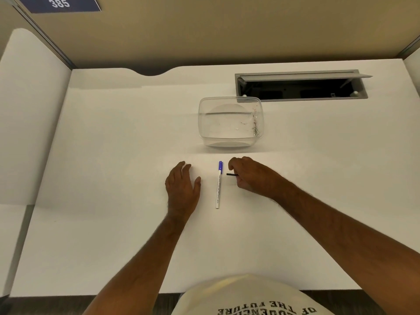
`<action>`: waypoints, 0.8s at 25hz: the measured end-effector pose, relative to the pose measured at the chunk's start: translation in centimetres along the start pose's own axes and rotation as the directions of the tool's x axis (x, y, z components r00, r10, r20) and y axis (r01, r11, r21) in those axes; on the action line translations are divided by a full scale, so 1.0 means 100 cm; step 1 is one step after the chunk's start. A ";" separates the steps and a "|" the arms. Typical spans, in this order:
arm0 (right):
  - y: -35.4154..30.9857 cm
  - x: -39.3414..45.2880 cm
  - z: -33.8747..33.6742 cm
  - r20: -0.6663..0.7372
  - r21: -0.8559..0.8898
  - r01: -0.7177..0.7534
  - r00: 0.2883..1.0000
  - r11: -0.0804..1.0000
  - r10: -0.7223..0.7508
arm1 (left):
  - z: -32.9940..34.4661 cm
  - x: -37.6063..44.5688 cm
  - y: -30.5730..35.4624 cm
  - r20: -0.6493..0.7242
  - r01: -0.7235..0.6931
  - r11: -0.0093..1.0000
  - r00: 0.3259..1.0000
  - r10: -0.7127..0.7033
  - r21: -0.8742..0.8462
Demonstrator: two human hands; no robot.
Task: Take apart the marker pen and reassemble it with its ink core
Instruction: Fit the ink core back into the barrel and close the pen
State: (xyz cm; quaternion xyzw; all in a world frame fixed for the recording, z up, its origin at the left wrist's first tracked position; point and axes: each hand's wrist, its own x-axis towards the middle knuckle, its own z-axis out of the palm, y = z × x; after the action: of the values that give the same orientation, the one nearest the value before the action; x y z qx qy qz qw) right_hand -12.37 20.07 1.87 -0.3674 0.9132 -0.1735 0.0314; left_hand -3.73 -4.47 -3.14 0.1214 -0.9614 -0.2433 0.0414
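Slim white marker pen (218,186), thin black ink core (231,174) in right hand (252,176)

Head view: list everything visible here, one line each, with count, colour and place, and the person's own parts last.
White marker pen with blue cap: one, white and blue, lying on the desk between the hands, cap away from the person.
Thin black rod: one, black, sticking out of the right grip toward the pen.
Clear plastic container: one, transparent, behind the pen, dark scraps at its right side.
Grey cable hatch: one, grey, lid open, far right of the desk.
White desk: one, white, under everything.
Blue number sign: one, dark blue, top left, reads 385.
Left hand: open, flat on the desk left of the pen.
Right hand: closed on the rod, right of the pen.
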 end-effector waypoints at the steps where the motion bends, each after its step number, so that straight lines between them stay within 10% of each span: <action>1: 0.000 0.004 -0.007 -0.007 0.030 -0.025 1.000 0.999 0.025 | 0.003 0.000 -0.002 0.033 -0.012 1.000 0.999 0.011 0.027; 12: 0.022 0.083 -0.076 -0.040 -0.021 0.063 0.997 0.998 -0.064 | 0.011 -0.003 -0.011 0.134 -0.060 0.993 0.990 0.046 0.099; 20: 0.037 0.105 -0.069 0.094 -0.053 -0.126 0.987 0.991 0.131 | 0.008 -0.003 -0.010 0.127 -0.054 0.993 0.991 0.041 0.101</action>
State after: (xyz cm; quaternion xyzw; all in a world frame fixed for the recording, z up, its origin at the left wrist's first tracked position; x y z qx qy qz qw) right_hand -23.76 17.45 7.84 -0.3163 0.9362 -0.1316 0.0782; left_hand -3.32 -4.86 -4.37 0.0848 -0.9762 -0.1989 -0.0195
